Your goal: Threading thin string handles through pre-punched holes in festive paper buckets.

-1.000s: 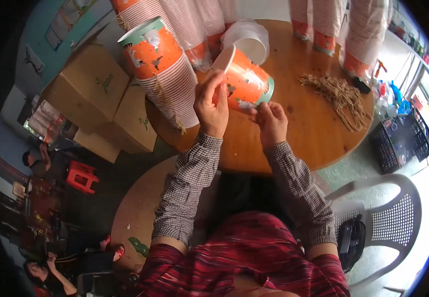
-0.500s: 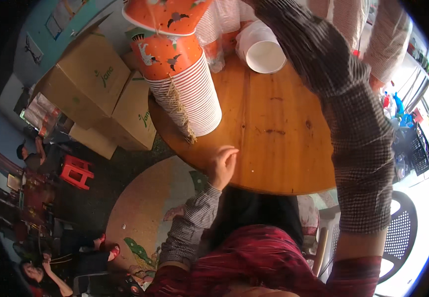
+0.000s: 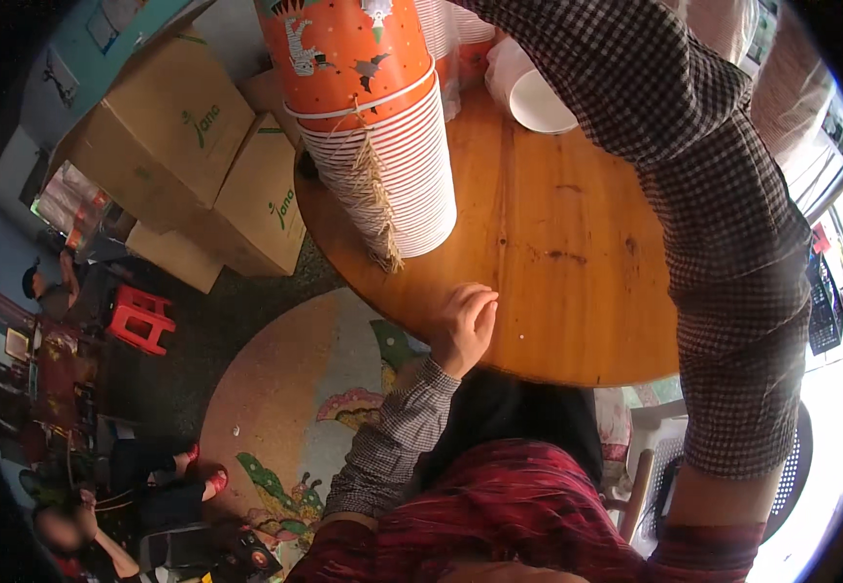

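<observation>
The stack of orange paper cups [image 3: 407, 185] stands rims down by the left edge of the round wooden table [image 3: 557, 301], its top cut off by my view. I judge each cup light, springy and easily dented, the tall column prone to topple; I would take hold low with a wide, soft grip, clear of the tan twisted cords [image 3: 378, 209] hanging down its side. My left hand [image 3: 466, 327] is curled at the near edge, nothing visible in it; I cannot tell whether its fingertips meet. My right hand is out of view, so its grip is unknown; its checked sleeve [image 3: 737, 243] blocks the table's right side. Toward the far edge lies a white cup [image 3: 541, 101]; cardboard boxes [image 3: 183, 126] crowd beyond the left edge.
</observation>
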A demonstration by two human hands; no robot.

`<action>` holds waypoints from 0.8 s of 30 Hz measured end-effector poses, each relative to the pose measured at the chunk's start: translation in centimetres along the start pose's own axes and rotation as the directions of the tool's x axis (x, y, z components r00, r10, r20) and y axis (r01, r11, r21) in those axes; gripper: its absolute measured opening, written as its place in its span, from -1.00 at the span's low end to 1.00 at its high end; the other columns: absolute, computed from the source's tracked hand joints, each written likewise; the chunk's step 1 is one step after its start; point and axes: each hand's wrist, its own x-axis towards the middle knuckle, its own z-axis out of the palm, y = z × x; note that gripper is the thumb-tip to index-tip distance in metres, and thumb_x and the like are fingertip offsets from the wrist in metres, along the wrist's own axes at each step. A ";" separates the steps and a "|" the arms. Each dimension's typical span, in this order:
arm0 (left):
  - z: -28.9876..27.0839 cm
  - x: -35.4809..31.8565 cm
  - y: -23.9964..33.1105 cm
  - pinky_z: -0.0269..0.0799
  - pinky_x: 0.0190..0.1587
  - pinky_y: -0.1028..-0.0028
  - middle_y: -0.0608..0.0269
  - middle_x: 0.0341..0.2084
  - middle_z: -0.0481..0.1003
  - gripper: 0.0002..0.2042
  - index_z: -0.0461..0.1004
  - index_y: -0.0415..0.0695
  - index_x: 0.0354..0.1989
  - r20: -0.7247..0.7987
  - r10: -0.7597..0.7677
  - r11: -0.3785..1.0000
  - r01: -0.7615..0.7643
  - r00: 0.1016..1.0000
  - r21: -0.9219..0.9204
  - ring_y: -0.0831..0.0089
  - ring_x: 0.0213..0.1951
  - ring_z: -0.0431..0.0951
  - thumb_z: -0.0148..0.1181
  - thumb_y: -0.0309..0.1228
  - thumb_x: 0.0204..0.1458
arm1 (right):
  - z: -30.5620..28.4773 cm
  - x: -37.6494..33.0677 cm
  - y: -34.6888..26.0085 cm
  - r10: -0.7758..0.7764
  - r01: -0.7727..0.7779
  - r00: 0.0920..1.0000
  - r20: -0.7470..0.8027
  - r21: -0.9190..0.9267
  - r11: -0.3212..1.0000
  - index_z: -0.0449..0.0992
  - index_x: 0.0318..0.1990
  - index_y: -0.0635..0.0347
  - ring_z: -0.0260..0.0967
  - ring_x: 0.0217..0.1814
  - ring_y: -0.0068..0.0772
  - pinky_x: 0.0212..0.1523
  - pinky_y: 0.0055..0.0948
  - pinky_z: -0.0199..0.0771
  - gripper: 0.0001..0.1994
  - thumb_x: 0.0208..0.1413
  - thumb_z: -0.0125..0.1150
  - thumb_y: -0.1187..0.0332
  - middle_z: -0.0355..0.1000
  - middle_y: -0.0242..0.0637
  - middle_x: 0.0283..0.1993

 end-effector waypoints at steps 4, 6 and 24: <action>0.1 -0.1 -0.1 0.42 -0.14 0.30 0.11 -0.31 0.50 -0.90 0.48 -0.23 -0.32 0.015 -0.023 1.000 0.023 1.000 -0.013 0.15 -0.20 0.49 0.15 -0.53 -0.02 | 0.1 -0.7 -0.3 -0.024 0.024 1.000 0.009 0.048 0.999 0.58 -0.37 0.31 0.50 -0.38 -0.10 -0.30 -0.31 0.50 -0.79 0.02 0.21 0.31 0.50 -0.02 -0.39; 0.0 -0.2 -0.1 0.41 -0.12 0.30 0.11 -0.30 0.50 -0.90 0.49 -0.23 -0.31 0.024 -0.046 0.999 0.047 0.999 -0.025 0.16 -0.19 0.49 0.14 -0.51 0.00 | 0.0 -1.3 -0.5 -0.022 0.020 1.000 0.017 0.110 0.994 0.58 -0.38 0.32 0.50 -0.37 -0.10 -0.29 -0.30 0.50 -0.80 0.01 0.22 0.32 0.50 -0.02 -0.39; -1.1 2.6 -4.0 0.37 -0.02 0.42 0.11 -0.15 0.49 -0.85 0.54 -0.23 -0.26 0.319 -0.259 0.891 0.353 0.912 -0.285 0.30 -0.07 0.48 0.21 -0.49 -0.03 | 9.4 -28.0 15.2 0.638 -0.506 0.722 0.266 0.832 0.226 0.50 -0.29 0.27 0.33 -0.53 -0.62 -0.58 -0.58 0.37 -0.88 0.12 0.12 0.41 0.40 -0.40 -0.49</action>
